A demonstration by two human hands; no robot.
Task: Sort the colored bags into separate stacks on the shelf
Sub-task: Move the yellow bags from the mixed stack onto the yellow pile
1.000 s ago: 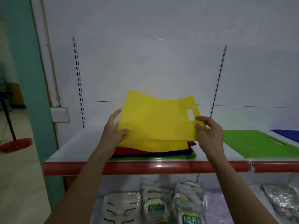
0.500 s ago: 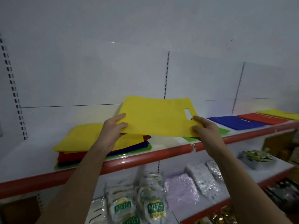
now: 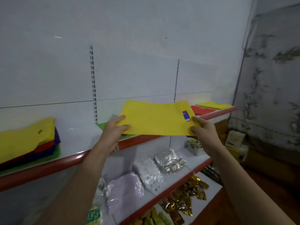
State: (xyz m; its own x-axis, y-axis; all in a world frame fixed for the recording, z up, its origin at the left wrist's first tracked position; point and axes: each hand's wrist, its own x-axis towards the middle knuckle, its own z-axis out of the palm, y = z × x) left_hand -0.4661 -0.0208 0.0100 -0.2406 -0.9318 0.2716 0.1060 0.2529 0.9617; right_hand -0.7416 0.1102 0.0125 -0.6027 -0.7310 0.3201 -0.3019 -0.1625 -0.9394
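Head view: both hands hold one yellow bag (image 3: 155, 118) level in the air above the top shelf (image 3: 76, 157) — the left hand (image 3: 113, 129) pinches its left edge, thumb on top, and the right hand (image 3: 202, 127) pinches its right edge just below the handle cut-out. Under the bag a green bag (image 3: 103, 126) lies flat on the shelf. At the far left sits a mixed pile (image 3: 32, 143) — yellow on top, then red, blue and green. Farther right along the shelf lie a red bag (image 3: 203, 110) and another yellow stack (image 3: 214, 105). Packaged goods fill the lower shelves (image 3: 199, 166).
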